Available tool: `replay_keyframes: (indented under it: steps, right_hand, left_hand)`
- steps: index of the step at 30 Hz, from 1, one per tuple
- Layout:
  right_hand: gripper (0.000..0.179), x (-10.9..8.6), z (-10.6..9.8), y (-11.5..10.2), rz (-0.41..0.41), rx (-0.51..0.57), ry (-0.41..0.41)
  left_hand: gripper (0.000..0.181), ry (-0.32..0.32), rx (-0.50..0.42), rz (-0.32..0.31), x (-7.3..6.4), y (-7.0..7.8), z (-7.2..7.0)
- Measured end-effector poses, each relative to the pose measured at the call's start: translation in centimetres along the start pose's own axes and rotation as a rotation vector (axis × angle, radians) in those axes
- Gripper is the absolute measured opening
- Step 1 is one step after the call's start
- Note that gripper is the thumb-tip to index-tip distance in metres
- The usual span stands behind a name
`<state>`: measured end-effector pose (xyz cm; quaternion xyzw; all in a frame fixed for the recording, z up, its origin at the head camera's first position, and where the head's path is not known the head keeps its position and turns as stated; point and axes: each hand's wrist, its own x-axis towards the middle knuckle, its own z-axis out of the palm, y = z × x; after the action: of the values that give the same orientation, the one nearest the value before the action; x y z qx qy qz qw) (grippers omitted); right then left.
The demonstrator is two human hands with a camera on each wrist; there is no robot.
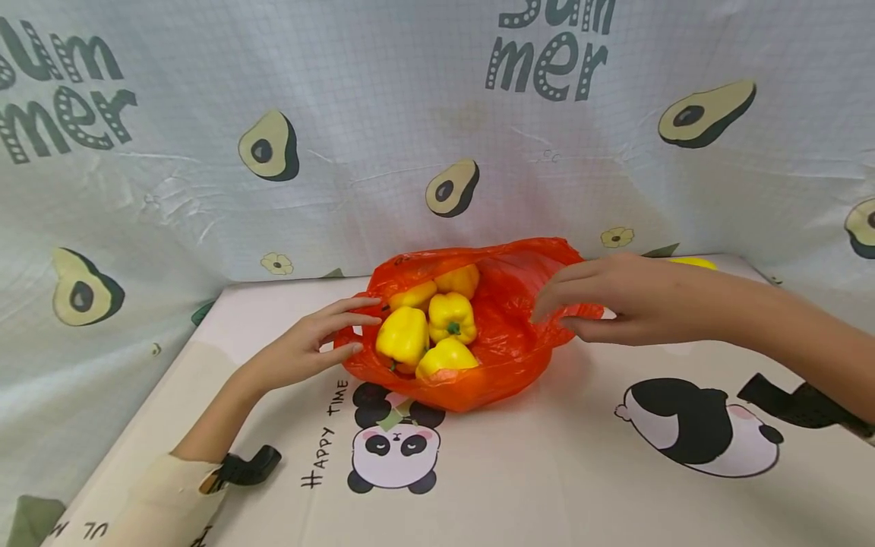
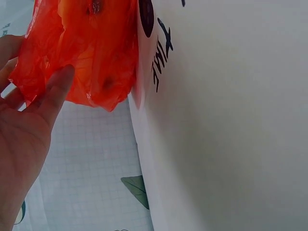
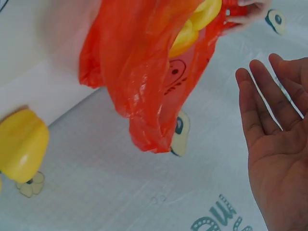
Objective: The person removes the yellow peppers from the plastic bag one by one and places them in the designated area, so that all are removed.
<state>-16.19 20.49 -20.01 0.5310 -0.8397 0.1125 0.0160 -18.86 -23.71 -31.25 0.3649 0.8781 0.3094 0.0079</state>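
Observation:
A thin red plastic bag [image 1: 506,380] lies on the table with its mouth facing up and forward. Several yellow bell peppers [image 1: 403,338] are inside, mostly toward its left half. My left hand [image 1: 311,346] is at the bag's left edge, fingers extended over the rim and thumb apart from them. In the left wrist view, red film [image 2: 43,57] runs between that thumb and the fingers. My right hand [image 1: 601,300] hovers by the bag's right side, overlapping its rim in the head view. From the right wrist, its palm [image 3: 284,159] and straight fingers show nothing held.
Another yellow bell pepper [image 3: 21,144] sits outside the bag, at the back right of the table, partly hidden behind my right forearm in the head view. A light cloth with panda prints covers the table [image 1: 533,471]. Behind it hangs a curtain [image 1: 383,99] printed with avocados.

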Motion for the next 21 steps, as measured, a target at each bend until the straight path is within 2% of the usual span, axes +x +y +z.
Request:
replay_keyframes:
  steps: [8, 15, 21]
  right_hand:
    - [0.033, 2.4, -0.5, -0.6, 0.005, 0.025, -0.113]
    - [0.031, 4.5, -0.7, -0.1, -0.005, 0.049, -0.154]
    - [0.027, 6.8, -0.3, 0.5, 0.007, 0.046, -0.227]
  left_hand:
    - [0.038, -0.005, -0.003, -0.011, 0.1, 0.2, 0.0]
    - [0.038, -0.005, -0.016, -0.001, 0.2, 0.1, 0.1]
    - [0.038, -0.008, -0.013, 0.005, 0.2, 0.0, 0.2]
